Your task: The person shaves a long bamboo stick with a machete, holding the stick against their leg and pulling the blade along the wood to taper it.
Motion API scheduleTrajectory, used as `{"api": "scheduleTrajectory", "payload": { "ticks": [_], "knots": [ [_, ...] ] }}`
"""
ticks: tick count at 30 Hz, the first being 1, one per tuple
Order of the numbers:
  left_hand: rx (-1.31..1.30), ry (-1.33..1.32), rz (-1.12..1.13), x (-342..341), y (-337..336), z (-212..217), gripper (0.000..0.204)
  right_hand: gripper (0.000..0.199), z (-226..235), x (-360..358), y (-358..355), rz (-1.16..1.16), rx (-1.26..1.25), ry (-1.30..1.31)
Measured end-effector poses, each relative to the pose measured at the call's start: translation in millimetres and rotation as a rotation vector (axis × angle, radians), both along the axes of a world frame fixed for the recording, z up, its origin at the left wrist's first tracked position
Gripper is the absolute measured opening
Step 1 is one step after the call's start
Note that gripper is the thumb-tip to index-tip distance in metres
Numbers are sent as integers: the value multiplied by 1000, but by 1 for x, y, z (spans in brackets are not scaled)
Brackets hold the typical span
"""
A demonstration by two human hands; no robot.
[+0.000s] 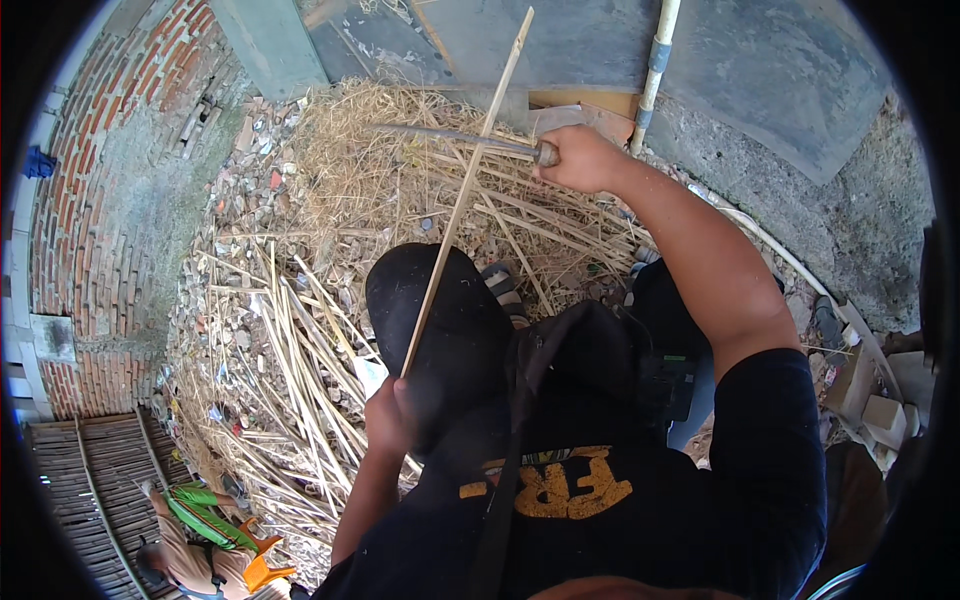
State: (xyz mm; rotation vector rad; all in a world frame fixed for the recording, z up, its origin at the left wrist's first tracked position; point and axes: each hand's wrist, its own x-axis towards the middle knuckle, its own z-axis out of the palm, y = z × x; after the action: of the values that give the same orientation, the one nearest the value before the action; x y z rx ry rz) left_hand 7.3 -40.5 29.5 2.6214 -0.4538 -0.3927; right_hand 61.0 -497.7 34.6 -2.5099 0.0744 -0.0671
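My left hand is closed round the lower end of a long, narrow bamboo strip. The strip slants up and to the right, across my dark-clad knee and past the shavings. My right hand grips the wooden handle of a long-bladed knife. Its blade points left and crosses the upper part of the strip, seemingly against it; the exact contact is hard to make out. Most of the left fingers are hidden behind the strip and hand.
Pale shavings heap ahead, with loose strips at their right. Many split bamboo strips lie on rubble to the left. A brick wall, grey panels and a white pipe border the spot. Another person sits lower left by an orange stool.
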Motion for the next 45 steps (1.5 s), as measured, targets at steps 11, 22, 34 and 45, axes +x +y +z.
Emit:
{"api": "scheduleTrajectory", "payload": {
  "ticks": [11,22,34,45],
  "knots": [
    [21,-59,-8,-9,10,-6,34,18,43,-23,41,152,-213,124],
    [117,-141,-57,-14,17,-8,27,17,38,-19,45,108,-210,139],
    [121,-112,-23,-13,18,-18,16,13,35,-16,55,124,-119,120],
    [78,-214,-55,-11,18,-19,38,16,15,-2,34,39,-72,45]
  ]
}}
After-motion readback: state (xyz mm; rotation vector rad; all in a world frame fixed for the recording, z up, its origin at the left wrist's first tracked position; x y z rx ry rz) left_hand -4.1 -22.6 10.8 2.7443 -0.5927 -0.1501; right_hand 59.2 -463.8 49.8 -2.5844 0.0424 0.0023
